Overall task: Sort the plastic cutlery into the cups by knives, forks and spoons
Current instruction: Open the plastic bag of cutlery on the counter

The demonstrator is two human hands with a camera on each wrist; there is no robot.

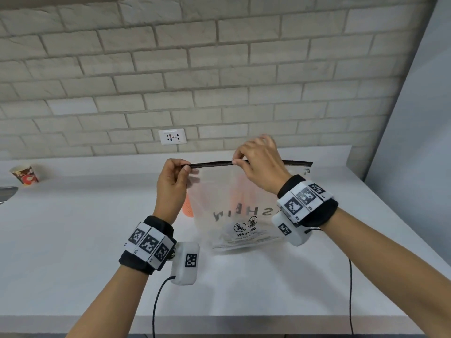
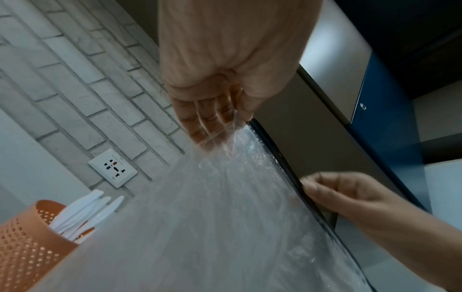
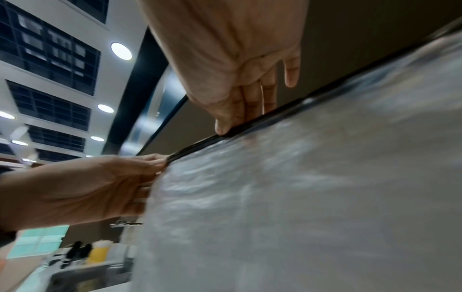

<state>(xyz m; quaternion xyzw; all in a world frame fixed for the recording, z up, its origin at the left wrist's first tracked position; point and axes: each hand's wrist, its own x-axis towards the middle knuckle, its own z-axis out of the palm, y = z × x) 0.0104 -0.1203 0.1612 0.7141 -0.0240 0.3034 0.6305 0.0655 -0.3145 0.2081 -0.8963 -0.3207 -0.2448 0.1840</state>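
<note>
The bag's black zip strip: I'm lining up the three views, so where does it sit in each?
Head: black zip strip runs level across the centre, pinched by both hands.
Left wrist: a diagonal down the right of centre.
Right wrist: a diagonal rising rightward.
Shared landmark: the translucent bag.

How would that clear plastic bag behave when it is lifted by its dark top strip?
Probably floppy: the bag hangs slack below the dark strip, which the left hand and right hand pinch. Likely light, since fingertip pinches hold it up. Its thin film looks slippery and creases near the fingers.
</note>
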